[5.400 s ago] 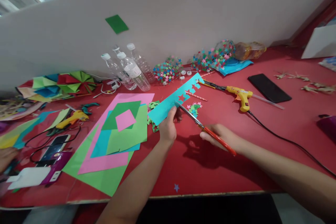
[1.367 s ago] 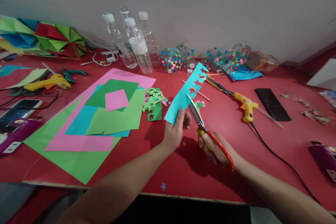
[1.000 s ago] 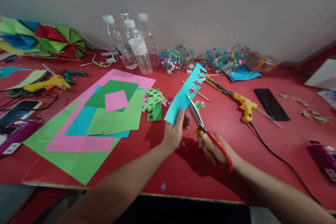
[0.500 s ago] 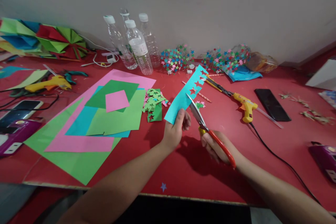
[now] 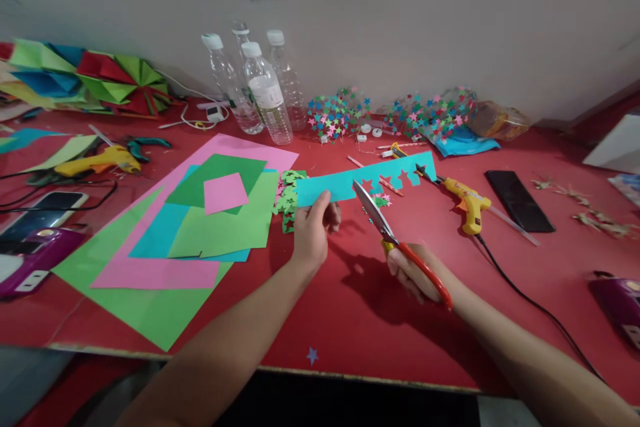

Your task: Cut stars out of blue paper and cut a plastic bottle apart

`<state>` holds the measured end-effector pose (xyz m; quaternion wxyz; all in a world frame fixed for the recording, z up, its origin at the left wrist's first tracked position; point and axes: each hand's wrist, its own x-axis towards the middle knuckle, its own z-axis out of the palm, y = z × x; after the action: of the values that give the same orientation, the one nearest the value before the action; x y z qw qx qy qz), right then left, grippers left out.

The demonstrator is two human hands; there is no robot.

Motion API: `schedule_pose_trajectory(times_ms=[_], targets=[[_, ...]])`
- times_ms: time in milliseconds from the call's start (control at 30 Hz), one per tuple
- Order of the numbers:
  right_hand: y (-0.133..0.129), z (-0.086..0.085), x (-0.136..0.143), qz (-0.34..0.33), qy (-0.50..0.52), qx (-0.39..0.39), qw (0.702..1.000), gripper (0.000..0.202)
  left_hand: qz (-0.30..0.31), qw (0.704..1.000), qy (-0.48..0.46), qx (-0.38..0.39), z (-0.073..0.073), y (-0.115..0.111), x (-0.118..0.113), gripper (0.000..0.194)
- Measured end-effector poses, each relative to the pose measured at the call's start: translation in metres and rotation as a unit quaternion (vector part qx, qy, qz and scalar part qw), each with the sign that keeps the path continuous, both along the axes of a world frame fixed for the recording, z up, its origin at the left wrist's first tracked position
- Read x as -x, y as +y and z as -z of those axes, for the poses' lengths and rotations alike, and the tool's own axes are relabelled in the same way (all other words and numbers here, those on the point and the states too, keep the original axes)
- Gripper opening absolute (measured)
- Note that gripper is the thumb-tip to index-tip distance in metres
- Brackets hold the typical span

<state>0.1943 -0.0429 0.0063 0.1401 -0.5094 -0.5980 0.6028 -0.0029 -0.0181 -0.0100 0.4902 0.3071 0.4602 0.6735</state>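
Between thumb and fingers, my left hand pinches the lower left part of a turquoise paper strip. Star-shaped gaps run along the strip's lower edge towards its right end. My right hand grips scissors with red and yellow handles, their blades at the strip's lower edge by the leftmost gap. Beneath the strip lie small pink and green paper stars. Green paper scraps with star cutouts sit beside my left hand, partly covered by the strip.
Stacked coloured sheets lie to the left. Plastic bottles and star-covered clusters line the wall. On the right are a yellow glue gun with a cord and a black phone. A blue star lies near the front edge.
The turquoise strip has turned clockwise from steeply slanted to nearly level. My left hand has shifted left with it, while the scissors stay almost in place.
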Motion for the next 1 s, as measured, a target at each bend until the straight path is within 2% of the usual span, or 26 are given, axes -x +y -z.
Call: schedule_pose_trajectory(times_ms=[100,233,300,600,1000], targets=[[-0.003,0.004,0.002,0.001,0.012,0.006,1.000,0.054,-0.022,0.999,-0.016,0.019,0.000,0.003,0.000,0.039],[-0.008,0.010,0.005,0.010,0.026,0.006,1.000,0.053,0.050,0.998,0.025,0.004,0.005,0.003,-0.005,0.036],[-0.010,0.011,0.006,0.010,0.030,0.007,0.999,0.054,0.068,0.997,0.026,-0.003,0.007,0.002,-0.007,0.034],[-0.011,0.008,0.005,0.008,0.018,0.028,0.999,0.055,0.026,0.998,-0.047,0.012,-0.003,0.005,-0.001,0.031],[-0.012,0.007,0.004,-0.010,0.029,0.043,0.999,0.059,0.075,0.993,-0.089,0.019,-0.007,0.005,0.003,0.034]])
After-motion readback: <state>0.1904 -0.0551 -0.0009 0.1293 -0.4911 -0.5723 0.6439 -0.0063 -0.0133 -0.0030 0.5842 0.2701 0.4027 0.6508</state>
